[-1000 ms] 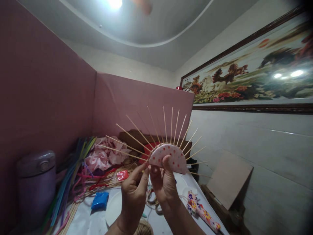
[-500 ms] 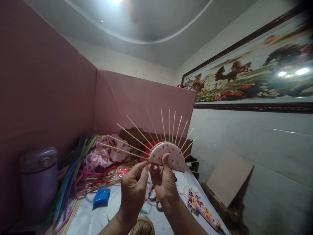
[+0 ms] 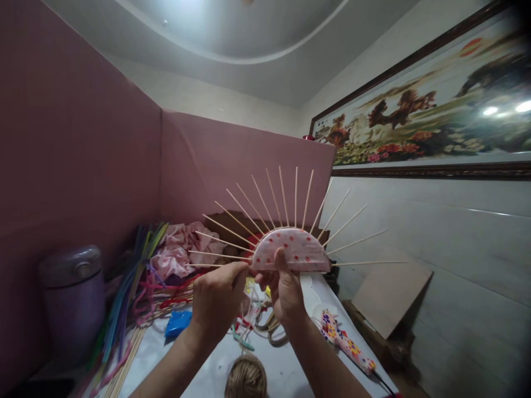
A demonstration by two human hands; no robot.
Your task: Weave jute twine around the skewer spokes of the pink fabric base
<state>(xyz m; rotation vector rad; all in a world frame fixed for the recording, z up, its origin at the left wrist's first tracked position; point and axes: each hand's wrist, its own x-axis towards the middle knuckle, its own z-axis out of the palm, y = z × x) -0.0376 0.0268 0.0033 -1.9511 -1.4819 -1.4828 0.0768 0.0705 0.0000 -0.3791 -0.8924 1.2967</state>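
A half-round piece (image 3: 290,251) covered in pink fabric with red dots is held up over the table, its flat edge down and nearly level. Several thin wooden sticks (image 3: 347,218) fan out from its curved rim. My right hand (image 3: 288,290) grips it from below, thumb on the front face, fingers behind the lower edge. At the left lower corner, my left hand (image 3: 218,293) is closed with fingertips pinched, close to the lowest sticks; what lies in the pinch is hidden. Below the hands, a ball of brown twine (image 3: 246,378) rests on the table.
A flower-patterned glue gun (image 3: 346,345) lies right, its cord at the table's edge. Left are a blue packet (image 3: 177,324), fuzzy coloured stems (image 3: 120,298), crumpled pink fabric (image 3: 178,251) and a lilac flask (image 3: 73,309). A board (image 3: 388,293) leans at the right wall.
The half-round piece has turned to face me more squarely, its flat edge now more level and the right-hand sticks spread wide. My left hand stays at its left corner, turned more back-side up.
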